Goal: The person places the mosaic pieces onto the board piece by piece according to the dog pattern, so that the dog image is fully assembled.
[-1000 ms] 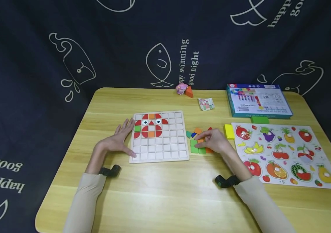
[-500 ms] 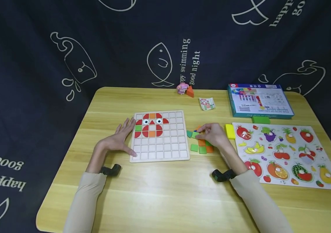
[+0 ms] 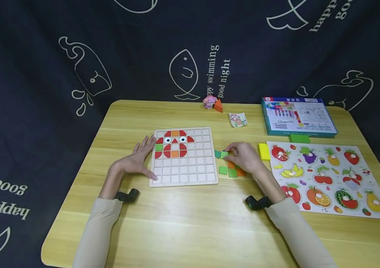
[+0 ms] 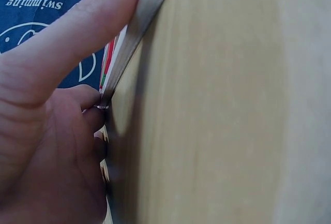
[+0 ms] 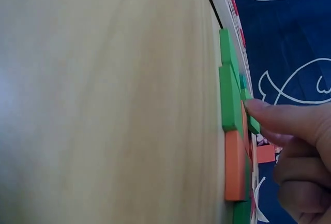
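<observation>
A square wooden grid board [image 3: 183, 169] lies left of the middle of the table in the head view. Red, orange and green pieces and two eye pieces make a pattern on its upper left part. My left hand [image 3: 135, 158] spreads along its left edge, thumb on the near corner; the left wrist view shows the thumb [image 4: 77, 32] against the board's side. To the board's right, my right hand [image 3: 245, 156] pinches a green square tile [image 3: 224, 155] above the loose pieces. In the right wrist view the thumb tip meets this tile [image 5: 253, 123]; the curled fingers hide several pieces.
Loose green tiles [image 3: 223, 170] and orange tiles [image 3: 241, 172] lie near the right hand. Farther right are a yellow block [image 3: 263, 152], a fruit puzzle board [image 3: 332, 178], a green block [image 3: 299, 139] and a box [image 3: 298, 117]. A small pattern card [image 3: 238, 120] lies behind.
My right hand has moved away from the near green tiles toward the back of the pile, bringing a green tile along, and its fingers have curled in more. My left hand stays on the board.
</observation>
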`<action>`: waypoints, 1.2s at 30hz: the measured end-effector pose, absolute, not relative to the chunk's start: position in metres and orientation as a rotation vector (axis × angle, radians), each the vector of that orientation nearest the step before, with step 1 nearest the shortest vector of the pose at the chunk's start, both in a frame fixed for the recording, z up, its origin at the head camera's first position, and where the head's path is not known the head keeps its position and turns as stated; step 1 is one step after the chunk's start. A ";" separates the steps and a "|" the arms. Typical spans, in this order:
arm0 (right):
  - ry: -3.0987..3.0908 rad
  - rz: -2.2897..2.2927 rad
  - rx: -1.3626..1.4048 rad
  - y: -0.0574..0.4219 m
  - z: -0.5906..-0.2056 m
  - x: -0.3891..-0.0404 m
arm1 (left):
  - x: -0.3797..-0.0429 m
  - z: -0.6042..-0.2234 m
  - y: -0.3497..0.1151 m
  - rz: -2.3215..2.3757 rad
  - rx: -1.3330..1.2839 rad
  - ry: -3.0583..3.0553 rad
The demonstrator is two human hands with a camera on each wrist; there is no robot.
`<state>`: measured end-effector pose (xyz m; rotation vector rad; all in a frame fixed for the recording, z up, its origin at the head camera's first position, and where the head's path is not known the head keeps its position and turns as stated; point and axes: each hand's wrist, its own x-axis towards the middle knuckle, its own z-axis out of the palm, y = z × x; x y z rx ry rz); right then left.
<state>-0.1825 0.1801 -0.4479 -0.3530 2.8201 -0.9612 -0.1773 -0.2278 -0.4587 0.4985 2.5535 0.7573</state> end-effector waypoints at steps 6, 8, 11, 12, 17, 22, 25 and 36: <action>2.828 -0.927 -0.394 0.180 -0.448 -0.186 | -0.177 -0.459 -0.228 0.751 0.507 2.557; 2.836 -0.905 -0.407 0.179 -0.448 -0.187 | -0.177 -0.459 -0.229 0.749 0.507 2.557; 2.839 -0.888 -0.452 0.177 -0.448 -0.189 | -0.178 -0.459 -0.230 0.751 0.509 2.557; 2.830 -0.902 -0.464 0.176 -0.447 -0.190 | -0.178 -0.459 -0.230 0.751 0.510 2.557; 2.705 -1.114 -0.488 0.157 -0.440 -0.193 | -0.178 -0.459 -0.230 0.748 0.511 2.557; 2.643 -1.183 -0.497 0.115 -0.433 -0.205 | -0.177 -0.458 -0.229 0.755 0.513 2.547; 2.638 -1.143 -0.484 0.093 -0.432 -0.215 | -0.177 -0.459 -0.227 0.758 0.520 2.541; 2.566 -1.231 -0.373 0.081 -0.439 -0.229 | -0.178 -0.460 -0.230 0.753 0.508 2.547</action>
